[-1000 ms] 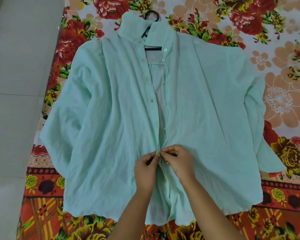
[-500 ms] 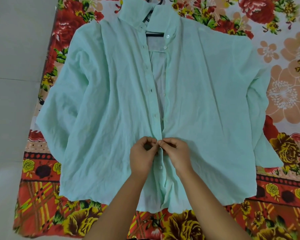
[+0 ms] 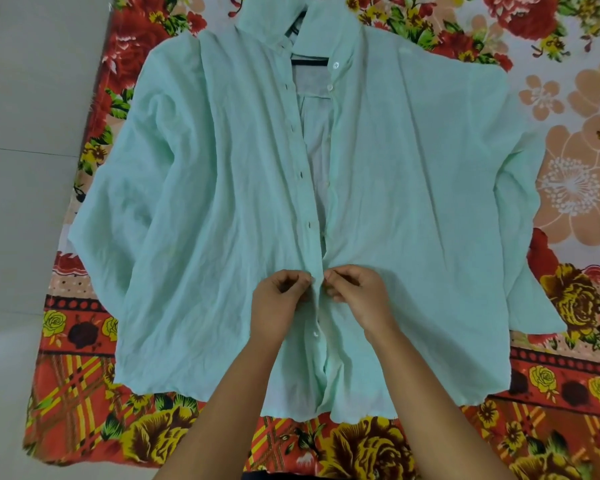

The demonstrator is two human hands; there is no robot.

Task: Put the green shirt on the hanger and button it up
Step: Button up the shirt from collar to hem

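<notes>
Lying flat on a floral bedsheet [image 3: 84,393], the green shirt [image 3: 205,202] has one low button [image 3: 315,333] that looks fastened. Just beyond it, the left hand [image 3: 278,306] and right hand [image 3: 361,299] each pinch a front edge with curled fingers, apparently working the next button. Farther up, the front gapes, the buttonholes are empty and the collar button [image 3: 335,65] is undone. The black hanger [image 3: 309,59] already sits inside the collar, so most of the buttoning seems left.
</notes>
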